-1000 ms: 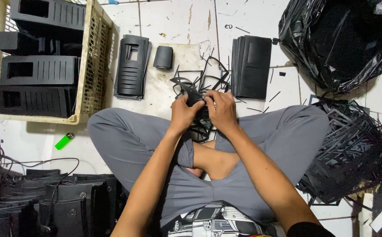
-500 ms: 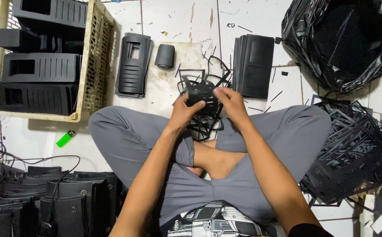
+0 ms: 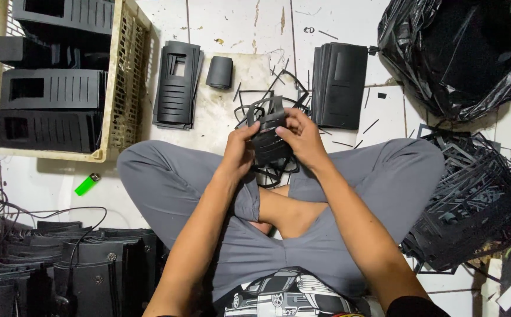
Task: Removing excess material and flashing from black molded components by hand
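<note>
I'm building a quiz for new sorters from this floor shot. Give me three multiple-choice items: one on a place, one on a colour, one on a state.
1. Where does the lighter lie?
A. on the floor tiles below the crate
B. inside the crate
C. on the stack right of the hands

2. What colour is the lighter?
A. red
B. green
C. white

3. How is the black plastic part held?
A. flat on the floor, untouched
B. in the left hand only
C. between both hands

Answers:
1 A, it rests on bare tile beside the knee.
2 B, bright green.
3 C, the left hand and right hand both grip it.
</note>
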